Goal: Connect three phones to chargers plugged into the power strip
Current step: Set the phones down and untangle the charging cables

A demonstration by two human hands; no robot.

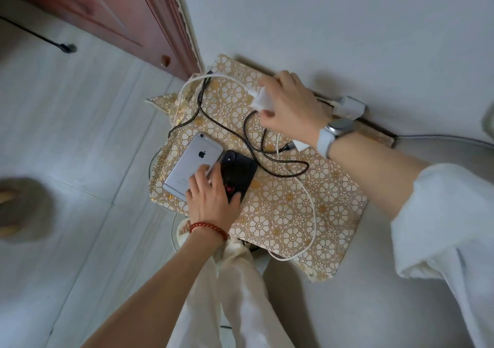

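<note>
In the head view, the right hand (290, 107) gripped a white charger (260, 99) near the table's (307, 214) far edge. Tugging it could have snagged the braided cable (267, 152). The left hand (211, 195) lay open, fingers resting on the silver phone (193, 164) and black phone (238, 174) at the left edge.

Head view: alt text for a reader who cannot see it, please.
The right hand grips a white charger above a floral-clothed table; the left hand rests on a silver phone and a black phone among cables.
</note>
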